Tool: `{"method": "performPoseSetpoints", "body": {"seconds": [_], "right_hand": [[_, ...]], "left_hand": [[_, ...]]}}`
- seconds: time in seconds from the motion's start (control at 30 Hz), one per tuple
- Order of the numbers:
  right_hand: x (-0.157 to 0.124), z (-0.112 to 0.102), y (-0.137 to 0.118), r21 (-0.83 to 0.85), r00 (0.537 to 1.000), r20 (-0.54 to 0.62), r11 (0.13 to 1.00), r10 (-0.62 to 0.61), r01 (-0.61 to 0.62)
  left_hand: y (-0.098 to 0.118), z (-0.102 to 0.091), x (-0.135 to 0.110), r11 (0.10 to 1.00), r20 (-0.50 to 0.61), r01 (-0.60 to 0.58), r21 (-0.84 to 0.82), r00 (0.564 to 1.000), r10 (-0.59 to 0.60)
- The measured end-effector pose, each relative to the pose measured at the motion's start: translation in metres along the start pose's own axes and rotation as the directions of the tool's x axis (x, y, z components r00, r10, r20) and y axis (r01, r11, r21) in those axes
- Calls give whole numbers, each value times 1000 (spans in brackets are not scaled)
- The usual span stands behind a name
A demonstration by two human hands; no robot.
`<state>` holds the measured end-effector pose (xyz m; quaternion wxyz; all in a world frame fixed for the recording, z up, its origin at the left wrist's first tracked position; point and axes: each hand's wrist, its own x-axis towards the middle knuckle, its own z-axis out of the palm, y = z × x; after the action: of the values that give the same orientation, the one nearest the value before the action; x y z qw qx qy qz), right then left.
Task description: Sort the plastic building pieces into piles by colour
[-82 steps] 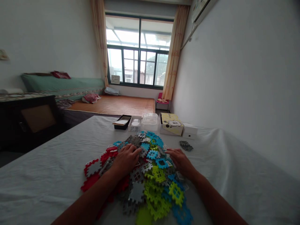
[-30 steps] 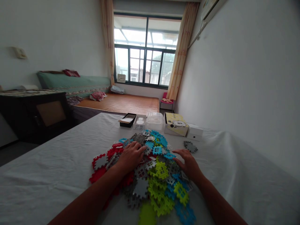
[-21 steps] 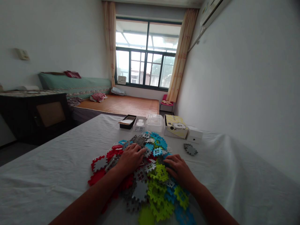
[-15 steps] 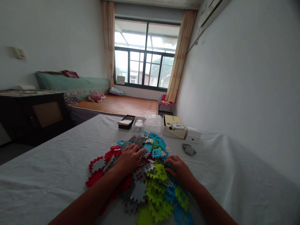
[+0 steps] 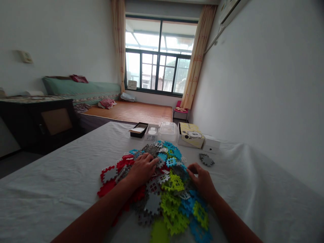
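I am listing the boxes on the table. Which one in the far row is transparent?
The clear plastic container, standing between a small white box on its left and the yellow cartoon box on its right. All the others are opaque.

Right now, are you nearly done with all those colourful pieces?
Hardly started. Only a small grey cluster lies apart from the pile. The left hand rests flat on it; the right hand curls at its edge. Everything else sits mixed together.
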<state>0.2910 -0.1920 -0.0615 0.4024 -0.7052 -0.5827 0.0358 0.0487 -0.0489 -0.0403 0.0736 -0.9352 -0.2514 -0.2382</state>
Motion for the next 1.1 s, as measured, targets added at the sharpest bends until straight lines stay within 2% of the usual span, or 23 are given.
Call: {"method": "performPoseSetpoints", "body": {"seconds": [0.1,0.17,0.23,0.3,0.43,0.6,0.73,0.87,1.0,1.07,1.1], "right_hand": [[1,0,5,-20,1000,-23,1000,0,-1],[0,-2,3,-99,996,-6,991,-89,88],[-2,-3,-2,-197,978,64,958,-199,208],[-5,-3,-8,-263,951,168,918,-260,297],[-7,2,-13,-295,925,271,892,-266,342],[-5,4,-15,-246,927,246,907,-282,341],[-4,3,-14,-158,946,124,935,-300,317],[-1,1,-7,-34,976,-12,975,-219,218],[6,-6,11,140,995,-94,990,-14,27],[10,-14,29,226,975,-172,969,140,-99],[12,-19,40,270,950,-220,950,222,-159]], "left_hand": [[-1,1,0,1000,13,0,5,1000,0],[-1,2,0,1000,22,3,7,1000,-3],[-1,3,0,1000,26,7,6,1000,-7],[-1,2,-1,1000,25,11,2,1000,-11],[1,0,-1,1000,25,23,0,999,-23],[2,-1,-1,1000,32,22,0,999,-22],[2,-2,-1,1000,32,28,1,999,-28],[2,-1,-2,1000,37,23,7,999,-23],[0,1,-2,1000,36,21,3,999,-21],[0,3,-2,1000,27,25,-3,999,-25],[0,3,-2,1000,22,27,-6,999,-26]]}}
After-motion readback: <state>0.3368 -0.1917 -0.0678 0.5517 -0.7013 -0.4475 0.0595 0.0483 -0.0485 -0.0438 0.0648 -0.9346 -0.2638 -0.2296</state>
